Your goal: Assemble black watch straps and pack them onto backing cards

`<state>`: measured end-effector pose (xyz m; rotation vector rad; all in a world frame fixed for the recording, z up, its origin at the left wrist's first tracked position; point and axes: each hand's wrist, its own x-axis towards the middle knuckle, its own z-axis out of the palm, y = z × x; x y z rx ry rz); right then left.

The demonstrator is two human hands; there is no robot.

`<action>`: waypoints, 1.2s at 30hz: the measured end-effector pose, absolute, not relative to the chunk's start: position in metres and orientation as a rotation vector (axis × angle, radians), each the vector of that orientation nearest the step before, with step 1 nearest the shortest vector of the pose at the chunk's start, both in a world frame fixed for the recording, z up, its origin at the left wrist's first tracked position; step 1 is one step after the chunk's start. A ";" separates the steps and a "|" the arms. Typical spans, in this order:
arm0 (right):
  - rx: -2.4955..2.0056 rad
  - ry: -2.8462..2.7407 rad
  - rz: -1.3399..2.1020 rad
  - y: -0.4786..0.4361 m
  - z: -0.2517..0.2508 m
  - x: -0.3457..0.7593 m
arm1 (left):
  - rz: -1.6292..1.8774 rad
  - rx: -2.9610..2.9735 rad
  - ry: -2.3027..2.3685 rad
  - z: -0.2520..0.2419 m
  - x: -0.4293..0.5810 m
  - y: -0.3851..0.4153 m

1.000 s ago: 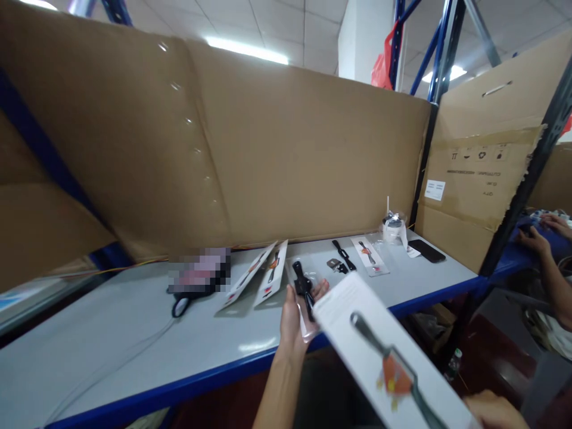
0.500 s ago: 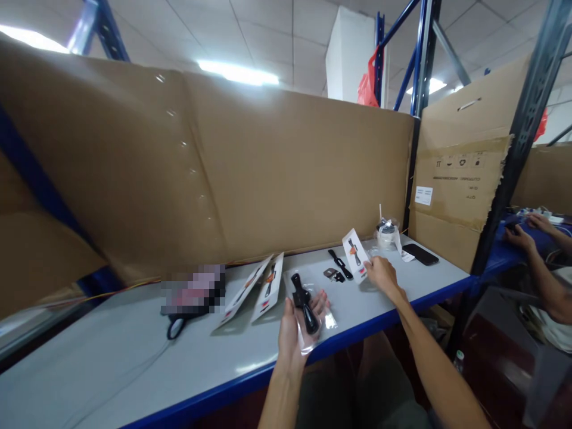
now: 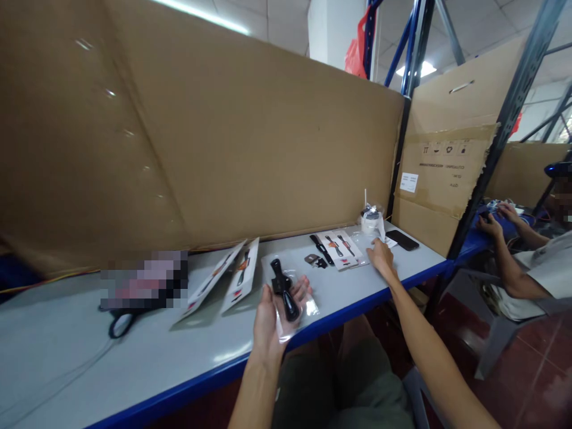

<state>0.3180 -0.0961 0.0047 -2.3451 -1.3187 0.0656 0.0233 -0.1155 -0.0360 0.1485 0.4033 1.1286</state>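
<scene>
My left hand (image 3: pixel 267 316) cradles a clear plastic blister shell (image 3: pixel 308 305) from below, thumb on its left edge and fingers curled behind. Inside lies a black tool (image 3: pixel 284 291) with a flared, glossy handle; its exact kind is unclear. My right hand (image 3: pixel 381 257) is over the table at the right, fingers bunched at the edge of another clear plastic shell (image 3: pixel 360 239). Just left of that hand lies a printed card (image 3: pixel 340 250) picturing black-and-orange tools. Beside the card are a loose black tool (image 3: pixel 320 249) and small dark metal pieces (image 3: pixel 315 261).
Two printed cards (image 3: pixel 241 275) lean upright left of my left hand. Farther left is a blurred dark-edged object (image 3: pixel 149 283) with a loop. A wrapped cup with a straw (image 3: pixel 370 220) and a phone (image 3: pixel 402 240) stand at the right. Cardboard walls (image 3: pixel 268 143) enclose the table. Another person sits far right.
My right hand has let go of the printed card, which now lies flat on the table, and has moved to the clear plastic beside it. The view has turned right; my left hand keeps its hold.
</scene>
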 end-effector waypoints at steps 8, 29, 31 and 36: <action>-2.158 -1.360 -0.349 -0.116 0.016 0.299 | 1.135 0.134 0.437 -0.029 0.026 -0.119; -1.464 -1.924 0.189 -0.145 0.030 0.165 | 1.248 0.330 0.479 -0.029 0.041 -0.122; -1.489 -1.948 0.272 -0.136 0.026 0.143 | 1.306 0.387 0.493 -0.031 0.044 -0.122; -1.421 -1.790 0.549 -0.102 0.001 0.125 | 1.422 0.587 0.546 -0.038 0.051 -0.121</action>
